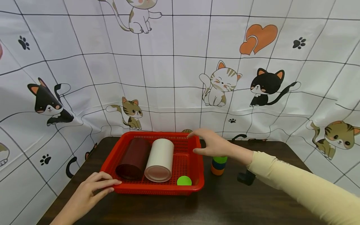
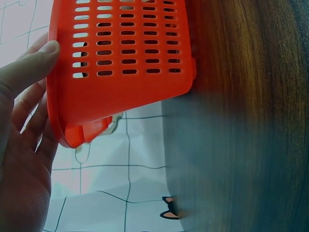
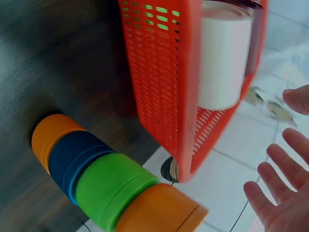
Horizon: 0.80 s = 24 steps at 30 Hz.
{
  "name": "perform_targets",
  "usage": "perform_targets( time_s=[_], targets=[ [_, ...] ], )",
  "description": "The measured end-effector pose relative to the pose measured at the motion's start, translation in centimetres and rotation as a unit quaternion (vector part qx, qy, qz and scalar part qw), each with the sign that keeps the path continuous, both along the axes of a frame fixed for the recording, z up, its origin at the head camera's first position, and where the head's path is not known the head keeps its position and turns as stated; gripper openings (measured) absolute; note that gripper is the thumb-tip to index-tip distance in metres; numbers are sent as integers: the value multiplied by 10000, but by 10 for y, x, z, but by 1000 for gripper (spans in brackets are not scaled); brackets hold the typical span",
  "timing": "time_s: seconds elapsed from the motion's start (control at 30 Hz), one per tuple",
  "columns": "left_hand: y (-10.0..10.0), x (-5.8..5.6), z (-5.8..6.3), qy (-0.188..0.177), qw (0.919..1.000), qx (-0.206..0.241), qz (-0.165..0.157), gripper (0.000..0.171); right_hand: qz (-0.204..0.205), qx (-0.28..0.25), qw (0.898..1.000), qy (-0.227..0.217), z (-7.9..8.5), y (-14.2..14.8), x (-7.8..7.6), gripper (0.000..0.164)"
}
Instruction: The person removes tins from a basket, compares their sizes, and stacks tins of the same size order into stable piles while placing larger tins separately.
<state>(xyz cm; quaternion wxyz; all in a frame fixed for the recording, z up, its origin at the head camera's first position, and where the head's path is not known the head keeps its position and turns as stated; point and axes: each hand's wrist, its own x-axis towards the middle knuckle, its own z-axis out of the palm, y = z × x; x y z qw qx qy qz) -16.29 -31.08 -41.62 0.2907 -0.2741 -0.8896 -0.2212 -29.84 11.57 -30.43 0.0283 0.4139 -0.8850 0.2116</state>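
A red plastic basket (image 1: 157, 189) with slotted walls stands on a dark table. My left hand (image 1: 89, 191) holds its near left corner, thumb on the outer side of the rim and fingers behind it in the left wrist view. Inside the basket lie a dark maroon cylinder (image 1: 135, 157), a white cylinder (image 1: 160, 159) and a small bright green round piece (image 1: 184, 180). My right hand (image 1: 212, 143) hovers by the right rim, fingers spread and holding nothing. Below it rises a stack of orange, blue and green cups (image 3: 116, 183), partly hidden by the hand in the head view.
Right of the stack, a small black object (image 1: 246, 177) rests on the wooden table (image 1: 225, 203). A white sheet (image 1: 180, 72) printed with cats and grid lines hangs behind the table and at both sides.
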Motion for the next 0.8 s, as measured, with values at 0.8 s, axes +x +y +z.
perform_targets(
  time_s=[0.8],
  targets=[
    [0, 1, 1, 19, 10000, 15, 9, 51, 1808, 2363, 9536, -459, -3, -57, -10, 51]
  ],
)
